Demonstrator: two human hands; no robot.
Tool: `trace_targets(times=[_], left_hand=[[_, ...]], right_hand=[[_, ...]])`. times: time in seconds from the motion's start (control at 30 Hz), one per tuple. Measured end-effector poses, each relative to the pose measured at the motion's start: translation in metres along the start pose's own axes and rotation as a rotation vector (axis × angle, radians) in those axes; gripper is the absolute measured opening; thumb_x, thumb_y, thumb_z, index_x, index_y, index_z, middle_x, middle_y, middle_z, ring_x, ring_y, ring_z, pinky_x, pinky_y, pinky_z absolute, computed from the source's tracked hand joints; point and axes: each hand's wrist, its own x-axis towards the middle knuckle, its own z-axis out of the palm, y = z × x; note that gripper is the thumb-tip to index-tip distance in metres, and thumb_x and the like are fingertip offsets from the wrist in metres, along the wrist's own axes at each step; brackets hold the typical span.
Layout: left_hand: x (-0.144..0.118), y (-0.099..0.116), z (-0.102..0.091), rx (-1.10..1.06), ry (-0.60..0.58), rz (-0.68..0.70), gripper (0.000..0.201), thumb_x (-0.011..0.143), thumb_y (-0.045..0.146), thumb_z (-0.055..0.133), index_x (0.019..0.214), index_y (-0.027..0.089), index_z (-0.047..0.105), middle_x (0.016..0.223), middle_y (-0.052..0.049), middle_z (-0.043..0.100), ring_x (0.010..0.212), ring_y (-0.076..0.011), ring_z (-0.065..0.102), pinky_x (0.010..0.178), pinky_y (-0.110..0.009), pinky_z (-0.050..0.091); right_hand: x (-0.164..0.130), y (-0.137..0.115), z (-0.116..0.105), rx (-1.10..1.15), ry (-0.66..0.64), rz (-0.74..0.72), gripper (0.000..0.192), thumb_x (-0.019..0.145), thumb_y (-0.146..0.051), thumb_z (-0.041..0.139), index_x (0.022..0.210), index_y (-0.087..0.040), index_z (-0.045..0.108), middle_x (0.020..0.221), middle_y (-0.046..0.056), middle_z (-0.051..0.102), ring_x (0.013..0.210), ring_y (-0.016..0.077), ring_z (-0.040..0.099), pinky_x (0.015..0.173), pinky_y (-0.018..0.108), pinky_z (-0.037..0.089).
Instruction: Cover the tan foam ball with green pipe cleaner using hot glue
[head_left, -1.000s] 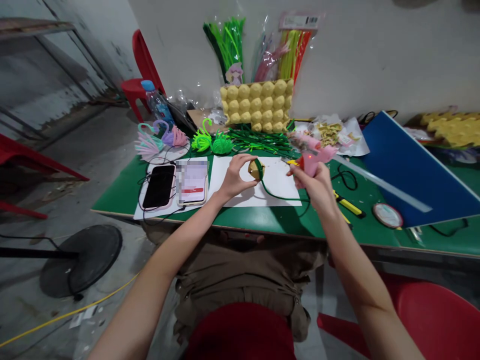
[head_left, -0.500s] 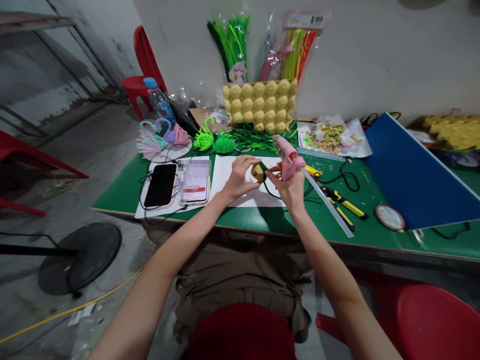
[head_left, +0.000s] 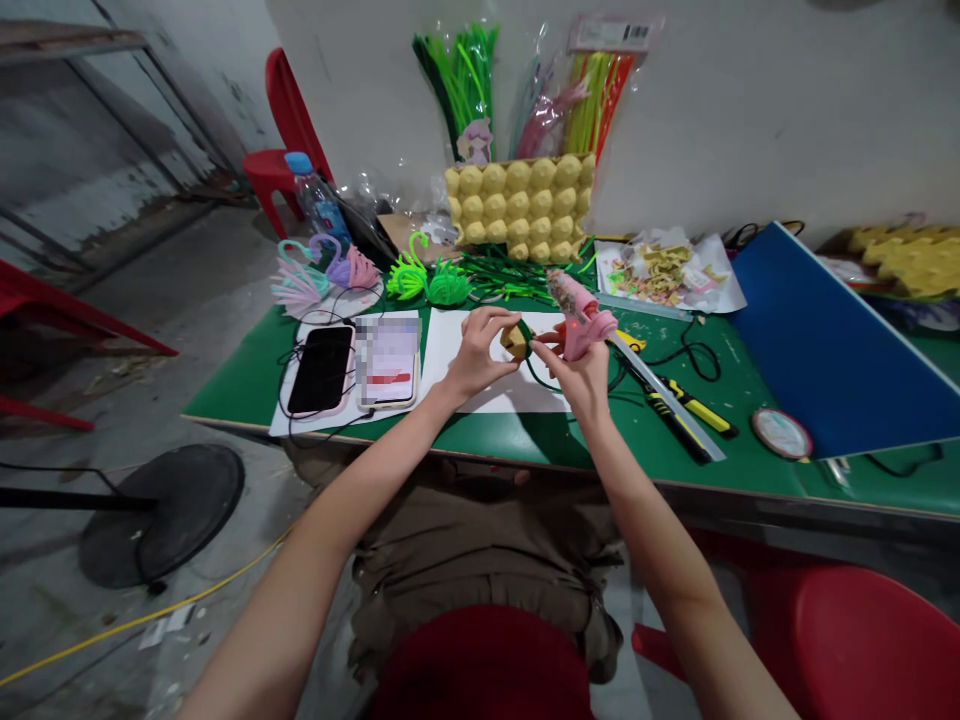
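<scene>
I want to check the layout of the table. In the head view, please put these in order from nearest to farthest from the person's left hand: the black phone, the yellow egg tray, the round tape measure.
From the left hand:
1. Black phone, to its left on the white sheet.
2. Yellow egg tray, behind it against the wall.
3. Round tape measure, far right on the green table.

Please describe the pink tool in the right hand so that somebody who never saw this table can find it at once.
Start at the green table and find the white paper sheet at its front middle. Just right of the sheet, the right hand grips a pink glue gun. Unlike the yellow-and-black cutters lying flat nearby, it is held up and shows a small red light.
</scene>
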Motion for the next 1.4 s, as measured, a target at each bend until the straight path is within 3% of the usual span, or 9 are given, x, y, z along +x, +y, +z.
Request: trace_targets(times=[0.1, 0.5, 0.93, 1.1, 1.23, 1.4], left_hand=[[-0.001, -0.001, 0.0, 0.031, 0.006, 0.033, 0.058, 0.07, 0.027, 0.086, 0.124, 0.025, 0.066, 0.124, -0.009, 0.067, 0.119, -0.0306, 0.06, 0.105, -0.047, 0.042], [-0.001, -0.004, 0.003, 0.132, 0.052, 0.102, 0.055, 0.074, 0.021, 0.081, 0.126, 0.024, 0.063, 0.122, -0.009, 0.068, 0.119, -0.0287, 0.062, 0.106, -0.047, 0.044], [-0.002, -0.007, 0.003, 0.032, 0.069, 0.145, 0.057, 0.071, 0.019, 0.082, 0.125, 0.022, 0.064, 0.122, -0.009, 0.068, 0.12, -0.0283, 0.062, 0.106, -0.046, 0.047], [0.001, -0.004, 0.0, -0.103, 0.079, 0.057, 0.061, 0.068, 0.02, 0.085, 0.126, 0.022, 0.066, 0.124, -0.009, 0.069, 0.122, -0.0284, 0.063, 0.107, -0.045, 0.048], [0.007, -0.011, -0.002, -0.334, 0.049, -0.072, 0.062, 0.066, 0.027, 0.087, 0.124, 0.021, 0.068, 0.127, -0.01, 0.071, 0.119, -0.0273, 0.066, 0.103, -0.042, 0.052], [0.021, -0.03, -0.008, -0.553, 0.023, -0.169, 0.074, 0.06, 0.049, 0.092, 0.124, 0.02, 0.069, 0.13, -0.013, 0.071, 0.121, -0.0284, 0.068, 0.106, -0.041, 0.053]], right_hand=[[-0.001, -0.006, 0.003, 0.079, 0.113, 0.057, 0.049, 0.069, -0.054, 0.083, 0.097, -0.023, 0.058, 0.087, 0.006, 0.074, 0.062, 0.017, 0.063, 0.06, 0.036, 0.058], [0.0, -0.013, 0.005, 0.15, 0.109, 0.037, 0.05, 0.064, -0.048, 0.086, 0.098, -0.022, 0.059, 0.08, 0.001, 0.07, 0.057, 0.0116, 0.057, 0.052, 0.026, 0.049], [-0.001, -0.015, 0.007, 0.122, 0.092, -0.024, 0.049, 0.065, -0.049, 0.086, 0.098, -0.021, 0.062, 0.08, 0.002, 0.069, 0.058, 0.0122, 0.056, 0.053, 0.028, 0.05], [0.001, -0.019, -0.001, 0.122, 0.163, 0.004, 0.044, 0.069, -0.054, 0.084, 0.086, -0.021, 0.06, 0.069, -0.002, 0.061, 0.05, 0.0093, 0.047, 0.044, 0.025, 0.041], [0.003, -0.028, -0.023, 0.161, 0.016, 0.06, 0.044, 0.08, -0.063, 0.071, 0.082, -0.021, 0.062, 0.048, -0.007, 0.046, 0.04, 0.0079, 0.041, 0.04, 0.023, 0.034], [0.0, -0.024, -0.044, 0.157, -0.176, 0.11, 0.053, 0.076, -0.071, 0.071, 0.081, -0.018, 0.065, 0.043, -0.006, 0.05, 0.035, 0.0076, 0.042, 0.038, 0.022, 0.026]])
